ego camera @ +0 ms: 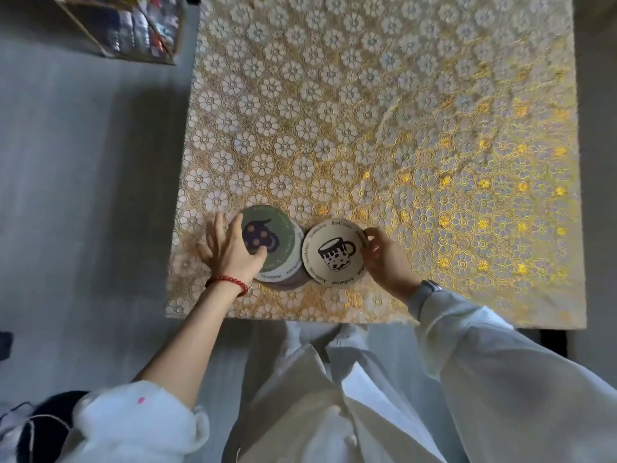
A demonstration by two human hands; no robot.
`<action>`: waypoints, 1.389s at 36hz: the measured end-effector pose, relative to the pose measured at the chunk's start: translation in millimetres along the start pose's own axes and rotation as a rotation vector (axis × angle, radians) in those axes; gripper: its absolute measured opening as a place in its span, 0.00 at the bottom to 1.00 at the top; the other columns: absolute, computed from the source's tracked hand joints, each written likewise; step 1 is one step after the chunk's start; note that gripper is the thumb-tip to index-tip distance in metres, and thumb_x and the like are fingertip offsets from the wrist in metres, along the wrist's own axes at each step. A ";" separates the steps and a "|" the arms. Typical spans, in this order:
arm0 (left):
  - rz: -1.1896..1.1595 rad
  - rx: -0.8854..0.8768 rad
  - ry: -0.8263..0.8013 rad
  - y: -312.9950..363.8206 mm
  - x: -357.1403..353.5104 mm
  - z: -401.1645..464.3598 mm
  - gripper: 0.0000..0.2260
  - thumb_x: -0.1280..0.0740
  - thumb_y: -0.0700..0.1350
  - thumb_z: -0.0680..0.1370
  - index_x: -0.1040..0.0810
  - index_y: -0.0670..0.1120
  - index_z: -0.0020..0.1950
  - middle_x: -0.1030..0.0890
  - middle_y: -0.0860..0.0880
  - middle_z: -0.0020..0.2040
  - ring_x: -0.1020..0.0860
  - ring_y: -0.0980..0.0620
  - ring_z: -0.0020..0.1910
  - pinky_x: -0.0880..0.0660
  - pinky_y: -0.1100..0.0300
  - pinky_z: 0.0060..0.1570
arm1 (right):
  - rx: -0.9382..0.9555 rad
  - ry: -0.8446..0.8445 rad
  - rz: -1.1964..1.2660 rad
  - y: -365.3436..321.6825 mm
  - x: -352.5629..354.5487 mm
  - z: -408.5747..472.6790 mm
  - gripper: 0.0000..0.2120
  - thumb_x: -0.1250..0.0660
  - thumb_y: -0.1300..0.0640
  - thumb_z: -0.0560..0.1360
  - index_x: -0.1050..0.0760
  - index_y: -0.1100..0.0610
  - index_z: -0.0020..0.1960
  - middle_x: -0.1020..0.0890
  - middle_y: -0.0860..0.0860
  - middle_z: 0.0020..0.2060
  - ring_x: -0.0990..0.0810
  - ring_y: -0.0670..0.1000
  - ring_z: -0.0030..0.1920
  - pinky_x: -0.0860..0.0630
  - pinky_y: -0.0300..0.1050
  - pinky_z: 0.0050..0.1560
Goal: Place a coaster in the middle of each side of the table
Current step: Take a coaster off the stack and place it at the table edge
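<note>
Nearest the camera hang loose white sleeves (500,379) and pale clothing, at six o'clock. Just beyond, the round cream coaster printed with a black-and-white mug (335,251) lies near the desk's near edge, pinched at its three o'clock rim by the right hand (384,259), its grip narrow on the disc. The ring of print reads "Aesthetics", repeated. Touching it at nine o'clock sits a small stack of round coasters, the top one green with a dark spotted shape (267,242); the left hand (230,248) rests spread on it, a flat hold rather than a pinch. The gold floral lace-covered desk (384,111) is bare elsewhere, so no side looks served yet; all four remain.
</note>
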State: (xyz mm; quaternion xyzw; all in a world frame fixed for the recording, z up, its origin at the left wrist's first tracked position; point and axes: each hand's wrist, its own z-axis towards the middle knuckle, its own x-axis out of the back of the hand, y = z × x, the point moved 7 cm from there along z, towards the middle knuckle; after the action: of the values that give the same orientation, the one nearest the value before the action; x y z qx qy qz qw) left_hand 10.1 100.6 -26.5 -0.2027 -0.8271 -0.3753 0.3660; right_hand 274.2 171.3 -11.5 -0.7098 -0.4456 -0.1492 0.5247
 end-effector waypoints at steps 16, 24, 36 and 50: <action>0.179 -0.259 -0.101 96.6 -159.2 -120.9 0.33 0.32 0.50 0.70 0.43 0.50 0.71 0.48 0.47 0.75 0.52 0.45 0.73 0.49 0.37 0.70 | -0.174 0.002 0.014 134.0 47.3 -61.7 0.03 0.40 0.60 0.73 0.30 0.59 0.44 0.20 0.58 0.40 0.23 0.59 0.38 0.33 0.45 0.35; 0.362 -0.342 -0.122 101.7 -163.5 -108.5 0.43 0.28 0.60 0.63 0.47 0.53 0.72 0.54 0.49 0.76 0.59 0.48 0.74 0.54 0.34 0.67 | -0.043 0.124 -0.104 128.5 50.3 -63.0 0.12 0.43 0.57 0.77 0.29 0.60 0.57 0.23 0.60 0.51 0.24 0.62 0.46 0.32 0.45 0.40; 0.373 -0.338 -0.166 106.6 -163.9 -105.7 0.43 0.28 0.59 0.64 0.48 0.56 0.73 0.59 0.48 0.76 0.63 0.47 0.74 0.56 0.36 0.68 | 0.009 0.056 -0.184 118.7 42.4 -69.2 0.22 0.40 0.65 0.71 0.35 0.64 0.65 0.26 0.64 0.51 0.28 0.63 0.50 0.28 0.54 0.48; 0.386 -0.319 -0.211 110.0 -165.0 -104.5 0.44 0.28 0.57 0.66 0.52 0.56 0.73 0.62 0.48 0.76 0.64 0.49 0.73 0.56 0.35 0.67 | 0.002 0.066 -0.163 122.1 42.2 -72.2 0.24 0.39 0.65 0.71 0.36 0.63 0.66 0.26 0.63 0.50 0.30 0.62 0.51 0.32 0.53 0.51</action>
State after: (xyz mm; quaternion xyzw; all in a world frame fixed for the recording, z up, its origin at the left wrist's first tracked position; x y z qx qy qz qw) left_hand 231.8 80.2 -52.5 -0.4499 -0.7371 -0.4009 0.3059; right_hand 412.7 121.6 -28.4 -0.6655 -0.4843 -0.2142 0.5261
